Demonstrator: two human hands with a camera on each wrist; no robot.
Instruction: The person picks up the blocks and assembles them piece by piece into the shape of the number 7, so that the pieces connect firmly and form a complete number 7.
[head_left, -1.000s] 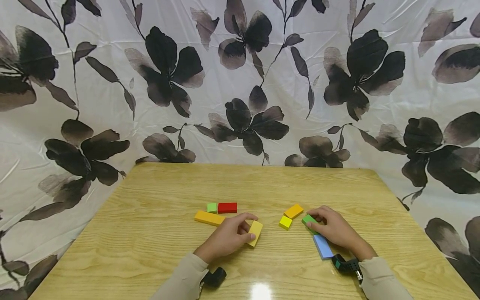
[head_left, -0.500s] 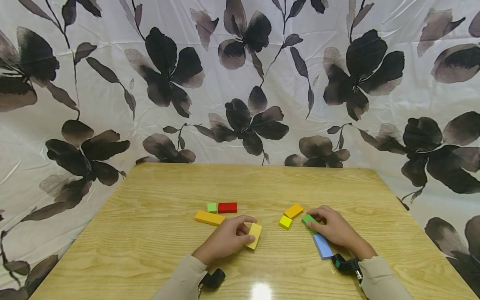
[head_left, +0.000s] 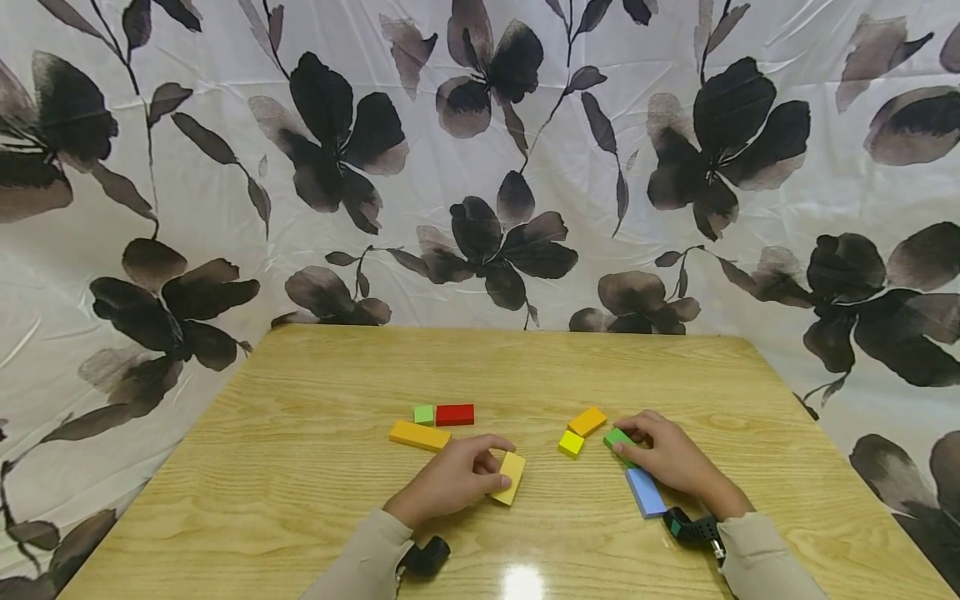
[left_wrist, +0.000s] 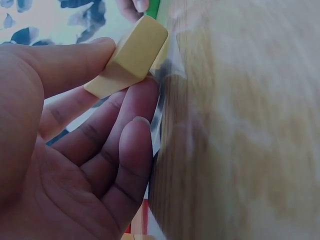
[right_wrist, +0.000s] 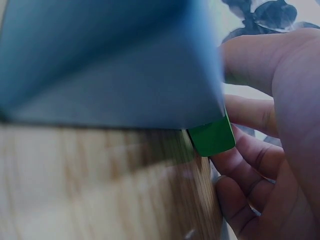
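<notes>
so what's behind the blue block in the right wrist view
Past the blue block, one end of the green block shows, gripped by the right hand, with floral cloth farther back. The blue block covers whatever else lies straight behind it.

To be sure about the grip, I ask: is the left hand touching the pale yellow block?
Touching. The left wrist view shows it: the left hand pinches the pale yellow block, thumb against its side.

Passage between pale yellow block and yellow cube; blue block bars near end of green block.
</notes>
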